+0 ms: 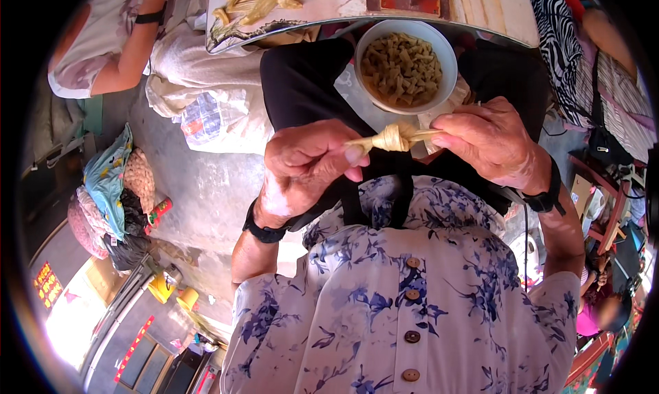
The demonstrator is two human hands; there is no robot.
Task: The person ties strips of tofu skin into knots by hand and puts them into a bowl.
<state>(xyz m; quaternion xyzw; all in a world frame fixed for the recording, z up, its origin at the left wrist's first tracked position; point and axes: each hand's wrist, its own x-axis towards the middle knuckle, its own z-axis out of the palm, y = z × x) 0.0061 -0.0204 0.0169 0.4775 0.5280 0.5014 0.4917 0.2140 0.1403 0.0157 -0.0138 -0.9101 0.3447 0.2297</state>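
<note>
Two pinches here: my left hand (309, 164) and right hand (491, 140) each nip one end of this knotted strip (392, 138), probably to hold it taut. The bowl (447, 63) is near it, between my knees (305, 78), handy I guess. Fingers (449, 124) cover the strip's very tips; can't tell what's under the bowl.

white shirt (329, 325), blue floral print | brown buttons (412, 336) | black wristbands (265, 230) | black trousers (298, 82)

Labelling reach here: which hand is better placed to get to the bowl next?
Probably the right hand: its fingertips look nearer the bowl than the left hand. Neither is free; both pinch the knotted strip.
</note>
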